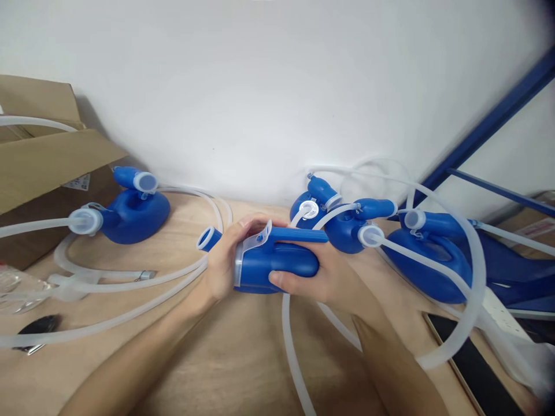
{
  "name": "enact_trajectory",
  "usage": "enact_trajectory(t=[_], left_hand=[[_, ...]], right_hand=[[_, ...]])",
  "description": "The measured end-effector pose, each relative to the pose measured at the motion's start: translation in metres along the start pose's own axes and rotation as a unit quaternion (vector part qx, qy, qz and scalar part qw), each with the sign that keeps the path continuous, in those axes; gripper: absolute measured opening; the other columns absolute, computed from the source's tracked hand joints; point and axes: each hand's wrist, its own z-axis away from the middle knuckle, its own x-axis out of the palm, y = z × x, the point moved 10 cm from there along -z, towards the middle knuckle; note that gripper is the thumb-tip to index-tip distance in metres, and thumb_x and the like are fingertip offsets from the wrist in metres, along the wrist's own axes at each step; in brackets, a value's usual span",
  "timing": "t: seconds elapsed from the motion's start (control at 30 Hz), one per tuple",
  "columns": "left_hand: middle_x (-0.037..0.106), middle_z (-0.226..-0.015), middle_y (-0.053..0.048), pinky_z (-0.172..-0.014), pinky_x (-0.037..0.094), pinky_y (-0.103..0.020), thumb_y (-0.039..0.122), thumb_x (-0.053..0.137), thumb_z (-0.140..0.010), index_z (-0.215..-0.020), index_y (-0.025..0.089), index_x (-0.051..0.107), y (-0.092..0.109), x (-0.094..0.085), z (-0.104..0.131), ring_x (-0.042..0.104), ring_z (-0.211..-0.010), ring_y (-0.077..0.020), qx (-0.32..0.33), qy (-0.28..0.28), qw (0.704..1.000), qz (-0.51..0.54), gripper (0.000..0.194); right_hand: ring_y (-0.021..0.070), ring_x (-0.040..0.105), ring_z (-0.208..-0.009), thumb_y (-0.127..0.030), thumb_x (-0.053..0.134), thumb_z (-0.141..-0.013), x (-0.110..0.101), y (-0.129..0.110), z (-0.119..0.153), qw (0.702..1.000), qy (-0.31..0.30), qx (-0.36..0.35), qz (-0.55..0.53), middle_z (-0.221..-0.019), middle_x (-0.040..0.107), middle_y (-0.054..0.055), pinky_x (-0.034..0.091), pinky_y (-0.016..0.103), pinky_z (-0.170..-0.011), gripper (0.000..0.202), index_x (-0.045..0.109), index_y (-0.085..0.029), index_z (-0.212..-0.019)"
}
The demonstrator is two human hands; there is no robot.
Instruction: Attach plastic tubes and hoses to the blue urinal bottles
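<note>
My left hand wraps the blue bottle beside its clear strap; my right hand clasps the opposite end, over the table; I judge this a two-handed handling step, calling next for steady pressure

Above the fingers, open room reaches the white wall. Right of them, blue bottles and a looping tube block passage; left, pale hoses cross.

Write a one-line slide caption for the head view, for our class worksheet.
Left hand and right hand hold a blue handled bottle among similar bottles and translucent tubes.
</note>
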Motion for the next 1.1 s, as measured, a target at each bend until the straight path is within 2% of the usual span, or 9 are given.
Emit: enact_trajectory(t=[0.13,0.27,0.4,0.47,0.6,0.7,0.77,0.9,1.1], left_hand=[[0.080,-0.111,-0.009,-0.107,0.050,-0.044,0.051,0.059,-0.095,-0.099,0.019,0.083,0.003,-0.011,-0.009,0.069,-0.116,-0.0349,0.061,0.007,0.996,-0.060,0.040],[0.079,-0.121,-0.006,-0.107,0.051,-0.042,0.044,0.074,-0.091,-0.121,0.027,0.080,0.017,-0.016,-0.007,0.070,-0.117,-0.0311,0.133,0.013,0.977,-0.169,0.035],[0.081,-0.116,-0.005,-0.106,0.054,-0.044,0.043,0.079,-0.089,-0.108,0.027,0.084,0.024,-0.026,-0.005,0.072,-0.114,-0.0309,0.141,0.062,0.968,-0.197,0.025],[0.082,-0.112,-0.006,-0.100,0.057,-0.043,0.043,0.080,-0.088,-0.105,0.025,0.085,0.023,-0.032,-0.005,0.074,-0.109,-0.0308,0.129,0.091,0.970,-0.184,0.026],[0.083,-0.103,-0.005,-0.088,0.058,-0.037,0.037,0.079,-0.087,-0.100,0.023,0.085,0.028,-0.040,-0.004,0.075,-0.099,-0.0277,0.157,0.142,0.957,-0.197,0.020],[0.082,-0.097,-0.003,-0.082,0.058,-0.035,0.031,0.074,-0.088,-0.094,0.024,0.084,0.032,-0.038,-0.002,0.076,-0.093,-0.0257,0.168,0.140,0.951,-0.218,0.014],[0.082,-0.094,-0.003,-0.082,0.058,-0.035,0.029,0.072,-0.088,-0.091,0.024,0.084,0.030,-0.033,-0.002,0.076,-0.090,-0.0252,0.159,0.117,0.953,-0.229,0.013],[0.083,-0.098,-0.005,-0.086,0.058,-0.037,0.026,0.072,-0.086,-0.092,0.023,0.084,0.024,-0.017,-0.004,0.076,-0.094,-0.0265,0.131,0.040,0.956,-0.260,0.014],[0.079,-0.088,-0.005,-0.078,0.056,-0.035,0.030,0.074,-0.084,-0.088,0.022,0.079,0.029,-0.006,-0.002,0.072,-0.081,-0.0236,0.137,0.019,0.948,-0.286,0.011]], right_hand=[[0.0302,0.065,-0.132,-0.041,0.083,-0.085,0.003,0.025,-0.014,0.998,-0.033,0.016,-0.044,-0.133,0.074,0.006,0.053,0.047,-0.112,0.046,0.073,-0.027,-0.129],[0.0311,0.065,-0.132,-0.053,0.082,-0.083,0.006,0.054,-0.023,0.989,-0.058,0.035,-0.134,-0.133,0.073,0.008,0.053,0.048,-0.111,0.053,0.073,-0.023,-0.126],[0.0317,0.067,-0.126,-0.061,0.082,-0.080,0.007,0.075,-0.021,0.984,-0.029,0.078,-0.157,-0.130,0.072,0.010,0.055,0.048,-0.107,0.059,0.069,-0.021,-0.122],[0.0309,0.069,-0.124,-0.062,0.082,-0.080,0.005,0.081,-0.018,0.984,0.007,0.097,-0.149,-0.129,0.072,0.012,0.057,0.047,-0.104,0.070,0.060,-0.023,-0.133],[0.0277,0.068,-0.126,-0.049,0.081,-0.085,-0.009,0.058,-0.015,0.993,0.086,0.010,-0.084,-0.144,0.062,0.013,0.057,0.049,-0.105,0.092,0.027,-0.032,-0.157],[0.0331,0.052,-0.146,-0.042,0.073,-0.091,-0.012,0.029,-0.012,0.988,0.105,-0.076,0.081,-0.157,0.050,0.015,0.049,0.056,-0.115,0.062,0.048,-0.031,-0.147],[0.0371,0.043,-0.152,-0.042,0.075,-0.089,-0.014,0.012,-0.008,0.969,0.125,-0.117,0.180,-0.153,0.052,0.015,0.045,0.059,-0.117,0.047,0.061,-0.027,-0.131],[0.0295,0.070,-0.111,-0.038,0.075,-0.091,-0.013,-0.003,-0.002,0.953,0.132,-0.145,0.232,-0.114,0.073,0.010,0.057,0.046,-0.095,0.031,0.061,-0.025,-0.115],[0.0175,0.068,-0.078,-0.042,0.058,-0.101,-0.009,0.013,-0.004,0.989,0.078,-0.031,0.118,-0.087,0.068,-0.001,0.051,0.030,-0.072,0.021,0.054,-0.026,-0.114]])
